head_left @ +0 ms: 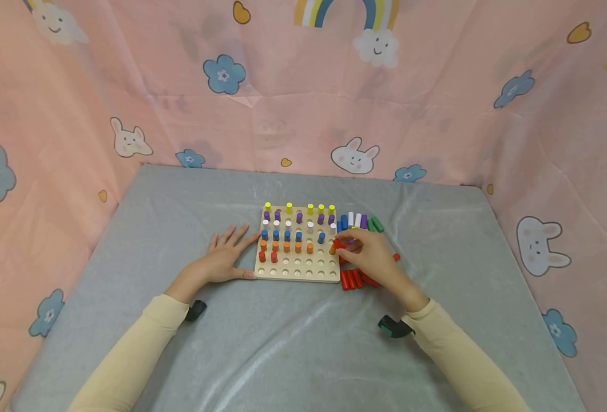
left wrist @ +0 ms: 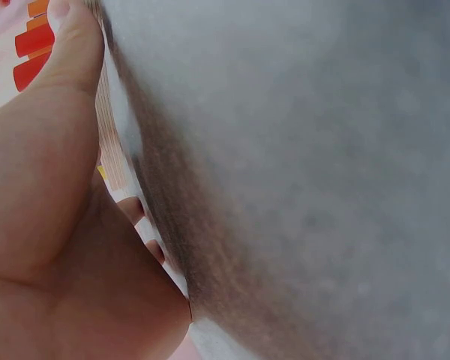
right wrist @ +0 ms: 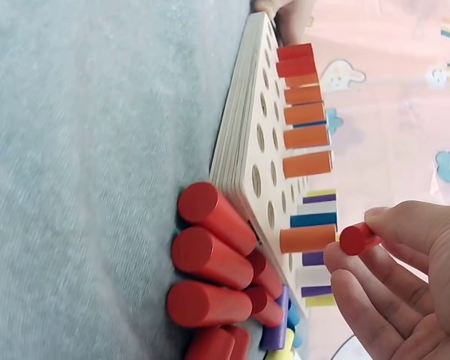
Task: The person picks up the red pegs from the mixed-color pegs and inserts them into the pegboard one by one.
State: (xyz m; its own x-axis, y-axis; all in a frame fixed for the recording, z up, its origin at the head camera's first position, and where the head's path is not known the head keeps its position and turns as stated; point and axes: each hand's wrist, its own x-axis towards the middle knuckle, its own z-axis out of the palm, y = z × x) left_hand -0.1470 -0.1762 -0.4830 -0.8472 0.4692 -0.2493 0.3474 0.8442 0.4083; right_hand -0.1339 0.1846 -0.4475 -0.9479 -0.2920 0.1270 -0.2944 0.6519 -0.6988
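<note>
A wooden peg board [head_left: 298, 276] lies on the table with upright pegs in rows: yellow, purple, white, blue, orange, and two red pegs at the left of the front red row. My left hand [head_left: 222, 257] is spread flat at the board's left edge, its thumb and forefinger touching the side. Between thumb and fingertips, my right hand [head_left: 372, 254] pinches a red peg [right wrist: 355, 240] above the board's right edge. Just beside that peg stands the orange peg [right wrist: 307, 239] at the right end of its row. Several holes in the two front rows are bare.
Loose red pegs [head_left: 352, 279] lie against the board's front right corner. Behind the right hand are loose blue, white, purple and green pegs [head_left: 377, 224]. One red peg [head_left: 396, 257] lies apart to the right. A patterned pink cloth [head_left: 282, 114] surrounds the grey table [head_left: 262, 343].
</note>
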